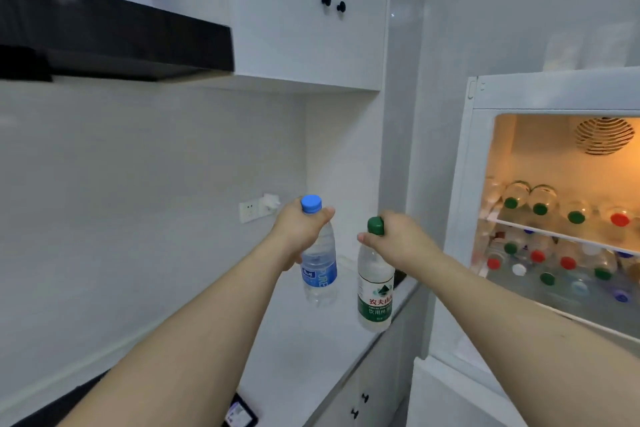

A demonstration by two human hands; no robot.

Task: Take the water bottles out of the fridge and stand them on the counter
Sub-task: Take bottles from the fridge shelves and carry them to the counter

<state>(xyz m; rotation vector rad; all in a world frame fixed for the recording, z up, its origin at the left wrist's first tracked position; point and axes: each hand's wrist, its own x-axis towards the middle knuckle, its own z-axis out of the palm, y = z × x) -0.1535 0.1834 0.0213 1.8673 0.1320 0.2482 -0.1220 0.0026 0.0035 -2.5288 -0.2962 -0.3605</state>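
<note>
Both forearms reach out over the white counter (311, 350), each ending at a bottle neck. Left hand (298, 229) grips the blue-capped bottle (320, 267) just under its cap; right hand (398, 239) grips the green-capped bottle (375, 291) the same way. Each bottle hangs upright below its hand, base just above or on the counter, I cannot tell which. Setting down looks like a straight lowering. More bottles lie in the open fridge (554, 239) to the right
</note>
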